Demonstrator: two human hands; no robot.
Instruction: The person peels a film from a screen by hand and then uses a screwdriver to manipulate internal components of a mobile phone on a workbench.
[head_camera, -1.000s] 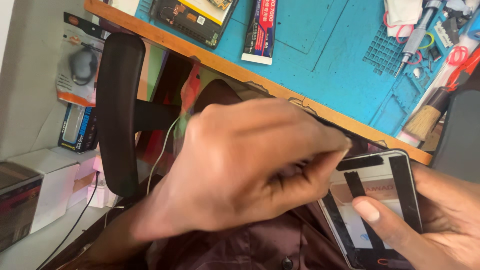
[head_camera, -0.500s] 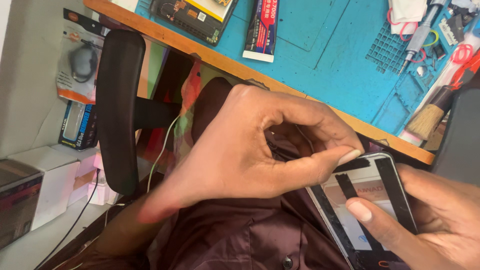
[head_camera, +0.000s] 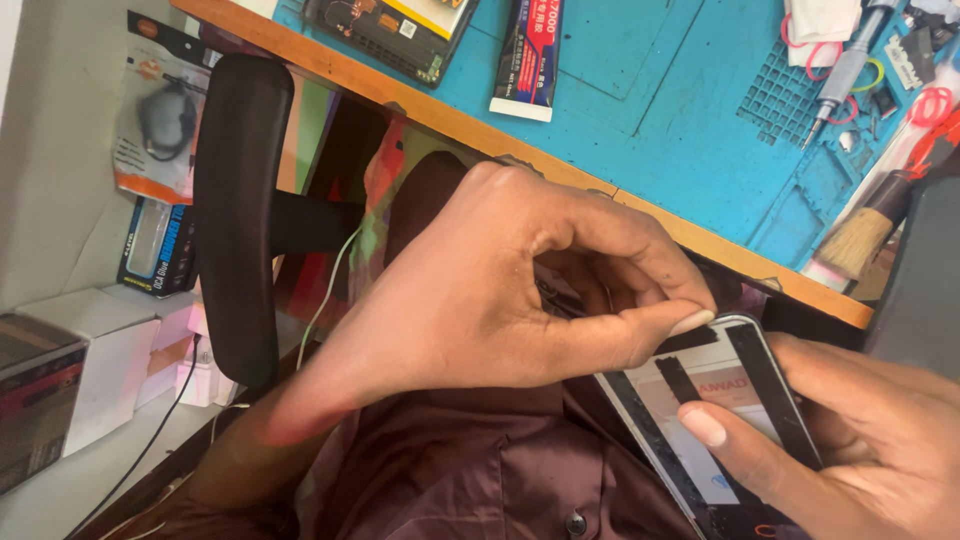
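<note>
My left hand pinches thumb and forefinger narrow at the top edge of the phone panel, low right of the frame; what sits between them I cannot make out. My right hand grips the panel's right side, thumb pressed on its face. Above runs the blue-matted worktop with its wooden edge. A glue tube, brush and screwdriver lie there. A black chair armrest fills the left.

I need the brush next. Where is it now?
In the head view, the brush lies at the right edge of the blue work mat, above the right hand that holds the phone.
</note>
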